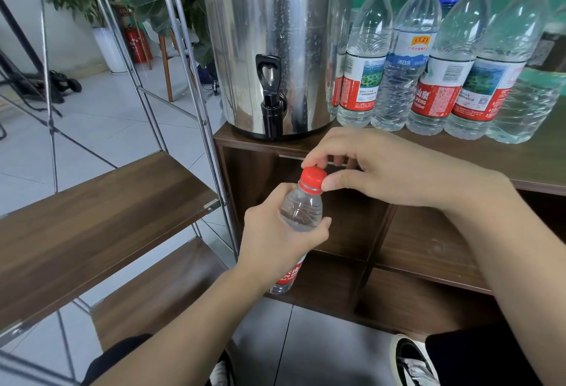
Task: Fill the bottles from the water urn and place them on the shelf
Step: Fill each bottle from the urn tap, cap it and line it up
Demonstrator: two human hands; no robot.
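My left hand (275, 241) grips a clear plastic bottle (301, 209) with a red label around its middle, holding it upright in front of the cabinet. Water shows inside the bottle. My right hand (376, 168) pinches the bottle's red cap (313, 178) between thumb and fingers. The steel water urn (269, 33) stands on the cabinet top just above, its black tap (271, 94) pointing forward over the edge. A wooden shelf (101, 214) on a metal frame lies to the left at about bottle height.
Several capped water bottles (438, 57) stand in a row on the wooden cabinet top (536, 162) right of the urn. The cabinet has open compartments (428, 241) below. A lower shelf board (159, 290) sits near the tiled floor. My shoes (413, 364) are at the bottom.
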